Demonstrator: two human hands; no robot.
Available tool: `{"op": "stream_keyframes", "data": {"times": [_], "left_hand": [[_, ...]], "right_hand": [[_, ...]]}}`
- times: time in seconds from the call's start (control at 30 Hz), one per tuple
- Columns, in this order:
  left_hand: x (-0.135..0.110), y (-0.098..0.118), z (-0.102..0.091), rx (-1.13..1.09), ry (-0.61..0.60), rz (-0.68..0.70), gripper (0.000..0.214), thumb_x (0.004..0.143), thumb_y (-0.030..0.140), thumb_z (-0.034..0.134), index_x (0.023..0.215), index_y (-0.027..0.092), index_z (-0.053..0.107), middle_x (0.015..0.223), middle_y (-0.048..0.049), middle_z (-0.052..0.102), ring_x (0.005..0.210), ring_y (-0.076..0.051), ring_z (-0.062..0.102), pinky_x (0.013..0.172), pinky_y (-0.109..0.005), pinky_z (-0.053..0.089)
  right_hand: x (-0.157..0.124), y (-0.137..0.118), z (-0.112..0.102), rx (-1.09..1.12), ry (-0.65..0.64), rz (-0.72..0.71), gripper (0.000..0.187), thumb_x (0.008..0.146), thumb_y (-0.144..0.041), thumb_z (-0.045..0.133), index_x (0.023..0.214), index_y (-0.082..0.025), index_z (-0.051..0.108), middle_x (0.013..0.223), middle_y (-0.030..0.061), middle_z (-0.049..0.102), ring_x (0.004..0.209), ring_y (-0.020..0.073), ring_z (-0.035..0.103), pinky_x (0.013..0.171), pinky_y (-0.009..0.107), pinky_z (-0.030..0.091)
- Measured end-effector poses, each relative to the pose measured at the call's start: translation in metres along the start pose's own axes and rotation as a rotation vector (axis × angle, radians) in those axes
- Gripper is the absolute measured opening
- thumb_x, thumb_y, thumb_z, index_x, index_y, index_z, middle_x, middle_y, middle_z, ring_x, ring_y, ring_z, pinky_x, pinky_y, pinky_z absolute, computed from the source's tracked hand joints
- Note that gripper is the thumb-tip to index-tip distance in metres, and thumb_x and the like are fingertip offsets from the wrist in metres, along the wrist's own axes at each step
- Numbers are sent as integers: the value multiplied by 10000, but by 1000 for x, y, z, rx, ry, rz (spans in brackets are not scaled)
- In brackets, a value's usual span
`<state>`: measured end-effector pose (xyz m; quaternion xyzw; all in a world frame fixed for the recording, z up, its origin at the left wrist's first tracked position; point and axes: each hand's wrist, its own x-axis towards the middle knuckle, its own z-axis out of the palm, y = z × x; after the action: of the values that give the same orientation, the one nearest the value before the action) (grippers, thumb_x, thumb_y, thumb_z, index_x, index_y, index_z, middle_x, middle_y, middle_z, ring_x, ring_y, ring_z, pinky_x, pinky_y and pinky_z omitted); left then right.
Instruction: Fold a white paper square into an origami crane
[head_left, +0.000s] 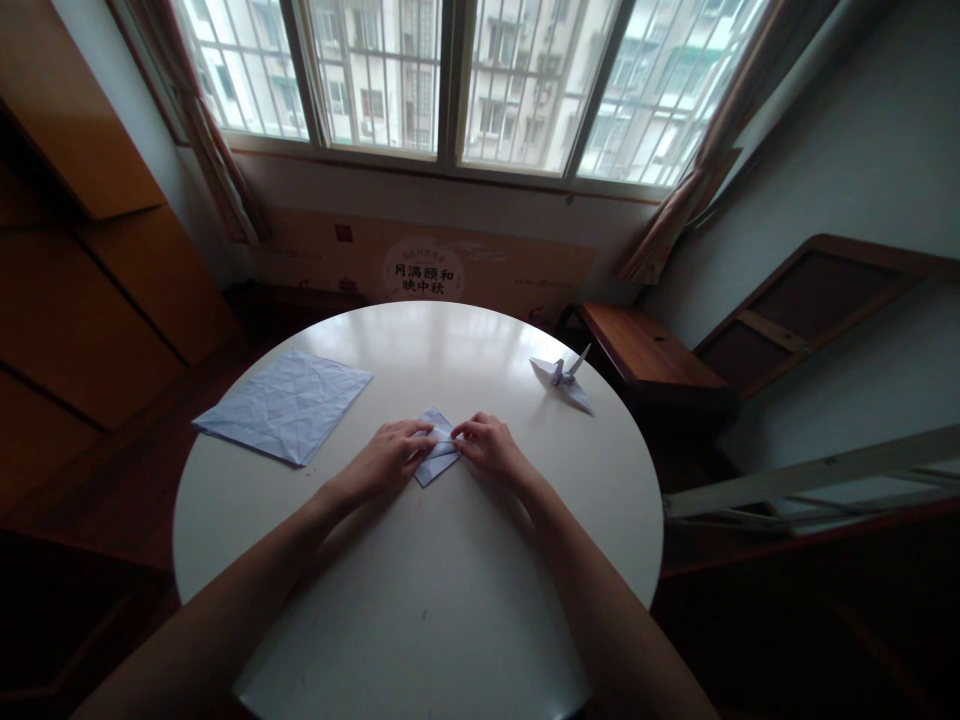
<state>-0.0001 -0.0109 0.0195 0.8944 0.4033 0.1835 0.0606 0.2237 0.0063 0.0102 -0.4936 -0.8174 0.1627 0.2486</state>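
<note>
The small pale-blue folded paper packet (439, 464), diamond-shaped and layered flat, lies on the round white glossy desk (427, 580) between both hands. The left hand (391, 448) comes to it from its left side, the grip closed lightly on the paper, thumb and curled fingers over its upper-left part. The right hand (486, 440) meets its right side, the grip pinching near the edge with thumb and fingertips. How firmly either one presses, the view does not show.

The step in hand looks like settling a fold; a dark line crosses the packet between the two thumbs. To do it well, I would let the left fingers anchor the lower layers, line up edges and corners with the right, and only then run a fingertip outward along the crease. Too much pull from both sides could skew the layers.

Both palms face mostly down with knuckles bent. The left forearm (247, 575) slopes in from the packet's near left, the right forearm (596, 580) from its near right, so the two converge on it. Whether the wrists rest on the desk, I cannot tell.

Left of the packet lies a large pale-blue creased paper sheet (289, 405); beyond it to the right stands a pale folded paper crane (562, 377).
</note>
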Motion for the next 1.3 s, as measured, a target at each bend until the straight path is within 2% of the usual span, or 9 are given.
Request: {"op": "stream_keyframes", "data": {"times": [0.93, 1.3], "left_hand": [[-1, 1, -1, -17, -4, -13, 292, 898, 215, 562, 1170, 251, 664, 1292, -88, 607, 1190, -250, 562, 988, -412, 450], [-2, -3, 3, -45, 36, 7, 281, 910, 237, 548, 1163, 257, 670, 1280, -94, 614, 1187, -242, 567, 995, -408, 453]], "right_hand": [[1, 1, 0, 0, -4, -2, 138, 828, -257, 667, 946, -243, 737, 874, 42, 623, 845, 168, 577, 816, 294, 405], [1, 0, 0, -1, 1, -8, 140, 823, -259, 671, 943, -238, 738, 855, 40, 620, 821, 165, 571, 796, 292, 400]]}}
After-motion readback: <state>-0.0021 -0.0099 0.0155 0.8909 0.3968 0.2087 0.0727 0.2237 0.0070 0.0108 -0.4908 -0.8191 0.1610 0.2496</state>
